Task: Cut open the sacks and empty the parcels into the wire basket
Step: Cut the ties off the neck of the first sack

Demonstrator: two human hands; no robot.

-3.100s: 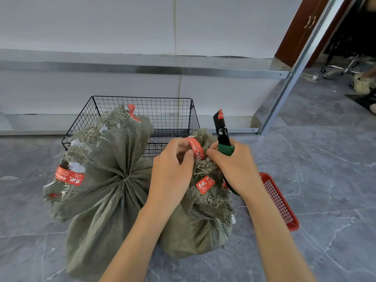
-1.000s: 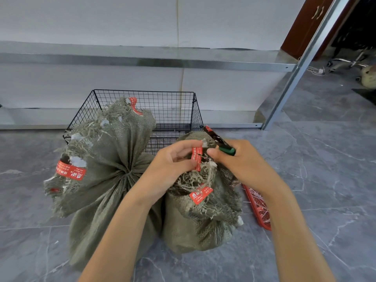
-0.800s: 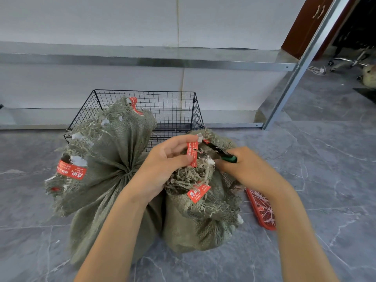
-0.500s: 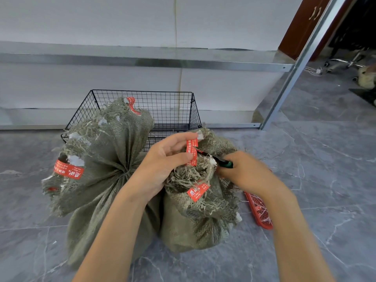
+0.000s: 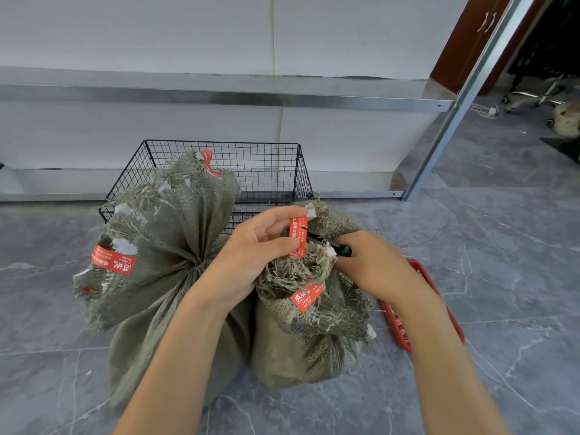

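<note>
Big tied sack point(image 5: 169, 262) at left on floor, wire basket point(image 5: 266, 164) behind it. Then left hand point(image 5: 251, 255) pinches red tape strip point(image 5: 297, 237) atop smaller sack point(image 5: 307, 340); green-handled cutter point(image 5: 326, 241) blade at the strip, gripped by right hand point(image 5: 373, 265). Red tray point(image 5: 420, 309) far right.

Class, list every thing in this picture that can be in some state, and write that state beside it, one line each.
Larger sack: tied shut at the neck, uncut.
Smaller sack: bunched at the top, frayed.
Wire basket: upright, no parcels visible inside.
Cutter: blade tip at the red tape strip.
Left hand: pinches the red tape strip.
Right hand: grips the cutter.
</note>
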